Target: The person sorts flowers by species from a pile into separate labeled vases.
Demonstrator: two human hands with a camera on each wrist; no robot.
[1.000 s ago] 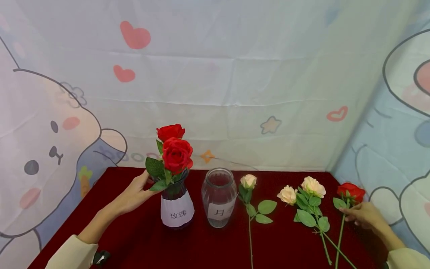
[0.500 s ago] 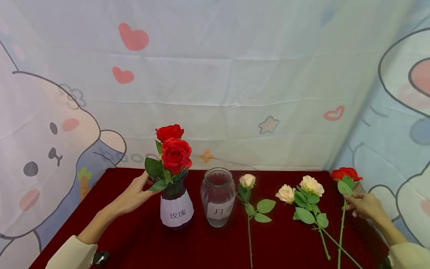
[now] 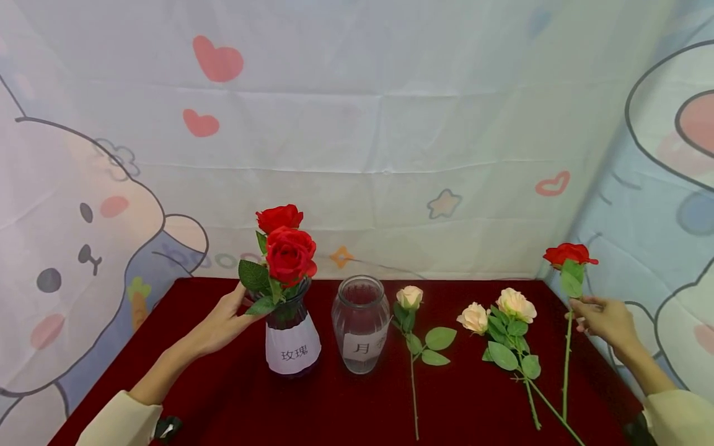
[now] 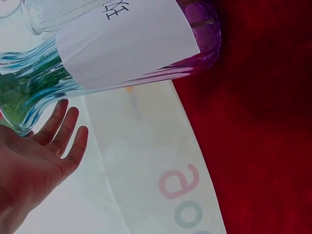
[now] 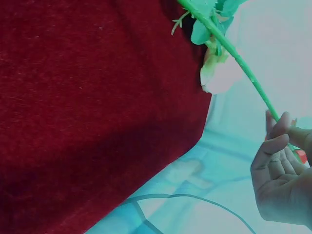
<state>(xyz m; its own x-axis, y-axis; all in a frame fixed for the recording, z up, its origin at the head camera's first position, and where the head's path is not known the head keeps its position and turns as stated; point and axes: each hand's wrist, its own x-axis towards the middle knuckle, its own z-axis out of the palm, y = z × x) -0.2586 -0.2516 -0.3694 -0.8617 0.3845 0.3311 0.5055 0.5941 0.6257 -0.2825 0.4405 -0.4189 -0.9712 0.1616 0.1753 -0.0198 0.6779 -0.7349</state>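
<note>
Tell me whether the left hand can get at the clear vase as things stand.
Probably not directly: the purple vase, with its red roses, stands between the left hand and the clear vase. The hand would likely have to go around it.

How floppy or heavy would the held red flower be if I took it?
The red rose is probably stiff: its stem hangs straight below the right hand. It's likely light, since a pinch seems to hold it. It might tip flower-first, being much wider at the top.
</note>
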